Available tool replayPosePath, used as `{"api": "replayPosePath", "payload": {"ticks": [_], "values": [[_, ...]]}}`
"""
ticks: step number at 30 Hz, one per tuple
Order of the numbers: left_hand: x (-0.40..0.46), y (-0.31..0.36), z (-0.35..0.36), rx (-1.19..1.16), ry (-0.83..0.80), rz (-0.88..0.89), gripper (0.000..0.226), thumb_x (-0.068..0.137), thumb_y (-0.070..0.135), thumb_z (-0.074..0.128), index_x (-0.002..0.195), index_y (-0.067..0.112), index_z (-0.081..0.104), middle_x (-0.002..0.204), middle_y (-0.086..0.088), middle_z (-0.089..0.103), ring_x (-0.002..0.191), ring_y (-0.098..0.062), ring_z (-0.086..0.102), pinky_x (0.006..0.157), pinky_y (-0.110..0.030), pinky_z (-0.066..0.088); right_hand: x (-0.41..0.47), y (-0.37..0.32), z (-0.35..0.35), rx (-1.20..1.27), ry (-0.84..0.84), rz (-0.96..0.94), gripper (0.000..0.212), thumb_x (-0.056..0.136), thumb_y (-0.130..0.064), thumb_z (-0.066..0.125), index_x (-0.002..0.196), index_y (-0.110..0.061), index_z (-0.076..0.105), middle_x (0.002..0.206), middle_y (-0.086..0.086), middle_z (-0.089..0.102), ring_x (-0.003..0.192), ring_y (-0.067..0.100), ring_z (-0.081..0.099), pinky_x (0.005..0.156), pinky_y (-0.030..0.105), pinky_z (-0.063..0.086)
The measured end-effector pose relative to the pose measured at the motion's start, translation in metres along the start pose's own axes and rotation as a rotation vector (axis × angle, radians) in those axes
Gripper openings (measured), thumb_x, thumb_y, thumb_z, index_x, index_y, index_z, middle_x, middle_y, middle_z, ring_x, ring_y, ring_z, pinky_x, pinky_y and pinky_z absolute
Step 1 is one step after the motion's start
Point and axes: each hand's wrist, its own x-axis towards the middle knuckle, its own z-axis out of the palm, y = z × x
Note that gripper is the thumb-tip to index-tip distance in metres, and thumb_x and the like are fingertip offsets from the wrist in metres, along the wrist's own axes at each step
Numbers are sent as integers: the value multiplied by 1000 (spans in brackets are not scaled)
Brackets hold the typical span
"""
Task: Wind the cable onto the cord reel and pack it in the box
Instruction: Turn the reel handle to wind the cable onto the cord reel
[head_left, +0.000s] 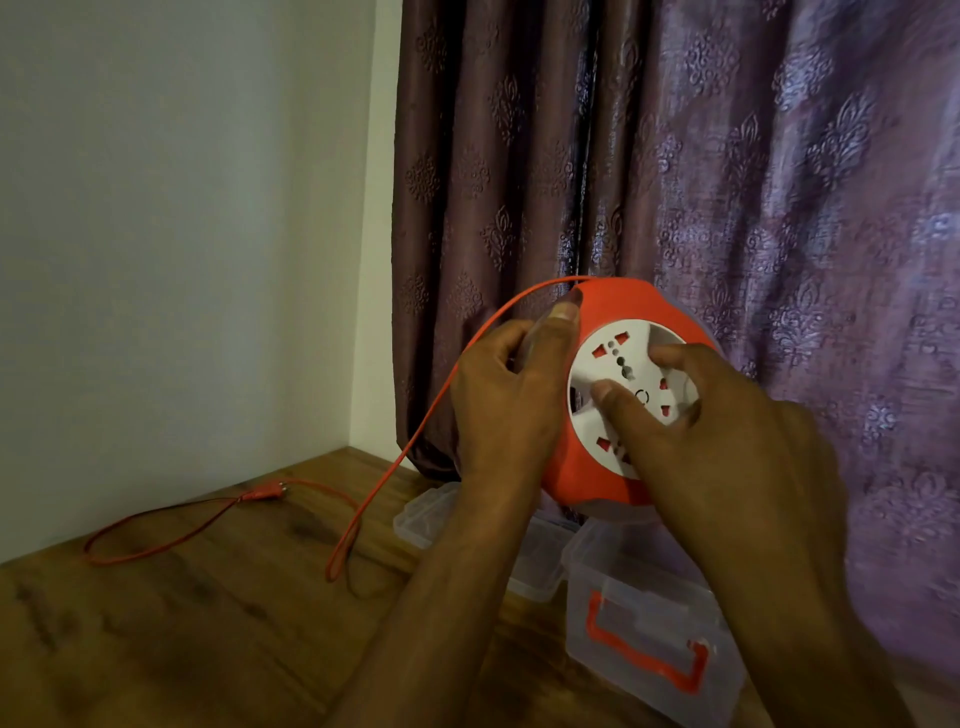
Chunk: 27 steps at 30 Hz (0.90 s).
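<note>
**Reel held up above the table, cable trailing off to the left**

I took the cord reel as my landmark. Behind and to the right of it hung a purple patterned curtain, closing off that side; to the left stood a pale wall, meeting the wooden table at its far edge. The widest bare stretch of tabletop lay below and left of the reel.

Below the reel sat a clear plastic box with a red handle, near the curtain, and just left of it a clear lid lay flat.

The reel itself was round, with a red shell and a white socket face pierced by red-shuttered holes, held in the air facing me. My left hand gripped its left rim, thumb up at the top edge. My right hand curled onto the white face, fingers hooked into it.

The red cable left the reel's top, ran down left to the table, looped, and ended at a plug near the wall.
</note>
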Motion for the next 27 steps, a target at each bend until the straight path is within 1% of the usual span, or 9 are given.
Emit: {"api": "replayPosePath", "payload": {"ticks": [2, 5, 8, 13, 17, 20, 22, 24, 27], "values": [[0, 0, 0, 14, 0, 10, 55, 80, 57, 61, 76, 3, 68, 78, -21, 71, 80, -43, 69, 72, -60, 58, 0, 0, -2, 0, -20, -6, 58, 74, -73, 38, 126, -48, 44, 105, 5, 68, 98, 35, 60, 81, 44, 50], [1, 1, 0, 11, 1, 1, 65, 75, 64, 58, 81, 0, 67, 85, -26, 70, 82, -46, 68, 75, -61, 58, -1, 1, -6, -20, -26, -40, 49, 82, -65, 40, 128, -49, 43, 101, 6, 69, 94, 36, 61, 80, 45, 50], [5, 3, -3, -11, 31, 6, 60, 83, 55, 60, 80, -5, 62, 86, -32, 66, 75, -45, 65, 76, -63, 55, -2, -2, -8, -52, 62, -114, 41, 87, -51, 45, 129, -48, 45, 89, 4, 70, 84, 37, 61, 71, 40, 46], [12, 5, -12, -31, 54, 1, 59, 85, 52, 59, 85, -7, 64, 91, -33, 67, 86, -51, 65, 80, -63, 57, -4, -9, -5, -65, 34, -185, 42, 91, -43, 45, 133, -46, 40, 94, 5, 71, 85, 38, 62, 75, 46, 51], [11, 5, -11, -2, 90, 51, 52, 85, 50, 59, 77, -1, 66, 83, -25, 69, 81, -45, 66, 76, -58, 58, -6, -9, -6, -71, 53, -166, 39, 88, -44, 49, 127, -43, 45, 95, 4, 71, 88, 40, 60, 75, 46, 50], [11, 3, -10, 48, 103, 91, 41, 88, 49, 60, 67, 14, 65, 69, -7, 69, 69, -27, 67, 69, -46, 60, -4, -8, -11, -63, 99, -219, 34, 89, -35, 54, 122, -38, 52, 95, 3, 70, 83, 37, 62, 73, 46, 51], [13, 1, -11, 72, 88, 88, 38, 89, 48, 61, 68, 17, 66, 69, -2, 70, 68, -20, 69, 68, -40, 60, -2, -9, -15, -60, 83, -302, 35, 87, -21, 57, 118, -37, 57, 104, 2, 65, 81, 32, 61, 66, 38, 46], [13, 1, -13, 78, 70, 87, 38, 91, 47, 62, 68, 17, 66, 67, -1, 69, 66, -18, 67, 66, -37, 58, 0, -8, -17, -89, -33, -351, 43, 83, -15, 50, 117, -41, 56, 121, 0, 52, 88, 31, 59, 63, 35, 44], [15, 2, -15, 85, 33, 71, 41, 89, 46, 63, 70, 11, 68, 71, -9, 71, 73, -31, 69, 72, -48, 61, 1, -8, -19, -143, -240, -377, 56, 75, -16, 41, 116, -55, 42, 139, -10, 32, 99, 33, 57, 68, 39, 50]]}}
